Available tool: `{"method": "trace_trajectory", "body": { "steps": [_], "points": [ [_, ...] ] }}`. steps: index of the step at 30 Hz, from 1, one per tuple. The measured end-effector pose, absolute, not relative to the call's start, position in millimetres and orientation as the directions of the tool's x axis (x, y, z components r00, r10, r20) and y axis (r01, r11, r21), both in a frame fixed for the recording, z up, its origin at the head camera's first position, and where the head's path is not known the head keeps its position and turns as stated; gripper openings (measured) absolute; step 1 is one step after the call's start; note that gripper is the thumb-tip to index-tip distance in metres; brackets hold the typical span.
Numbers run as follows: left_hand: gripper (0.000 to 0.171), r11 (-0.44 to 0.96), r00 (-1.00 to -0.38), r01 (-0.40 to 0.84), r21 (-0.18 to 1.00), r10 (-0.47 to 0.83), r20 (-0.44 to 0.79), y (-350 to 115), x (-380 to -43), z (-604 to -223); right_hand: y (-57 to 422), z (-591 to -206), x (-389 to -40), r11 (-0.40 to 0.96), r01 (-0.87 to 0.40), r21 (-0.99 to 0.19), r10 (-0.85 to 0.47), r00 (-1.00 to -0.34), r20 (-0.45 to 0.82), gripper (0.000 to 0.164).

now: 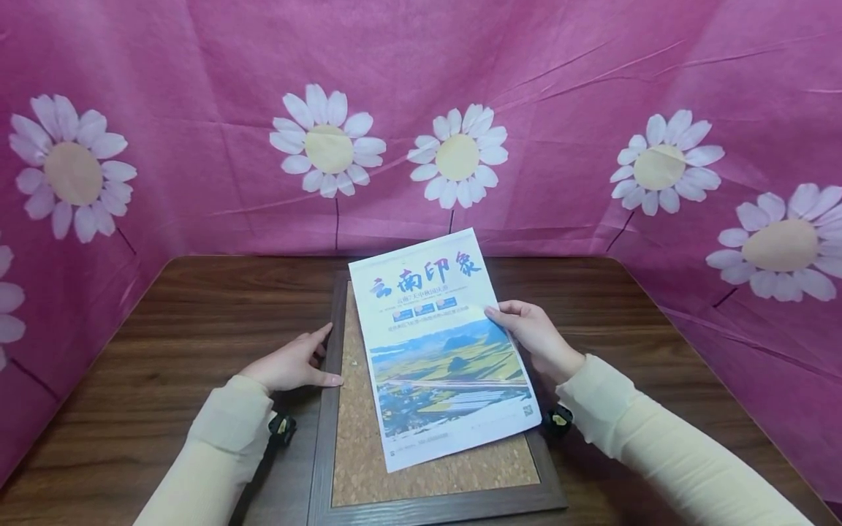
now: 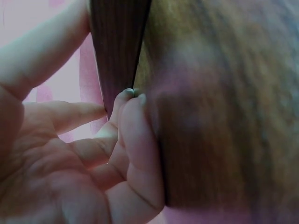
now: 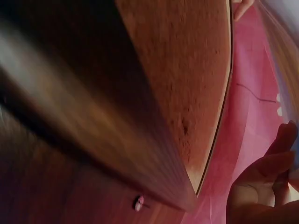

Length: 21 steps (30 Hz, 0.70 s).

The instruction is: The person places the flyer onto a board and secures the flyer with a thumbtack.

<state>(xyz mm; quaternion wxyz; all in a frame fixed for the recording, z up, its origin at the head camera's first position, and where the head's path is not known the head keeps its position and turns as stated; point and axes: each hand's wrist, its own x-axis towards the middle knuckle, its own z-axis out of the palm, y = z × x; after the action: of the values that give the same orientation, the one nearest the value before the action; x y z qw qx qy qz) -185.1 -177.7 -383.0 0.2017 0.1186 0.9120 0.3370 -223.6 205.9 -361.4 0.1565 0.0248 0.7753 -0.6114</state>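
A corkboard in a dark wooden frame lies on the table. My left hand grips the frame's left side, its thumb on the top face. Up close in the left wrist view, the other fingers bend against the side of the frame. My right hand pinches the right edge of a printed poster between thumb and fingers. The poster is tilted over the cork, with large Chinese characters above a landscape picture. It covers much of the board, and most of the right fingers are hidden behind it.
The brown wood-grain table carries the board. A small pushpin with a pink and white head lies beside the frame in the right wrist view. A pink cloth with white daisies hangs around the table's back and sides.
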Motion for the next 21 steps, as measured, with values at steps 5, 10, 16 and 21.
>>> {"method": "trace_trajectory", "body": {
  "steps": [5,10,16,21],
  "points": [
    [0.106,0.751,-0.891,0.078,0.656,0.347,-0.292,-178,-186,-383,199,-366,-218,0.236,0.250,-0.939,-0.136,-0.948,-0.287,0.046],
    [0.105,0.747,-0.889,0.084,0.659,0.355,-0.290,-179,-186,-384,194,-370,-213,0.282,0.216,-0.935,-0.114,-0.960,-0.256,0.047],
    [0.106,0.743,-0.888,0.095,0.662,0.364,-0.281,-180,-188,-386,189,-371,-212,0.444,0.071,-0.893,-0.092,-0.988,-0.125,0.048],
    [0.106,0.740,-0.890,0.105,0.664,0.368,-0.269,-180,-189,-388,185,-372,-212,0.588,-0.061,-0.806,-0.123,-0.992,-0.015,0.022]
  ]
}}
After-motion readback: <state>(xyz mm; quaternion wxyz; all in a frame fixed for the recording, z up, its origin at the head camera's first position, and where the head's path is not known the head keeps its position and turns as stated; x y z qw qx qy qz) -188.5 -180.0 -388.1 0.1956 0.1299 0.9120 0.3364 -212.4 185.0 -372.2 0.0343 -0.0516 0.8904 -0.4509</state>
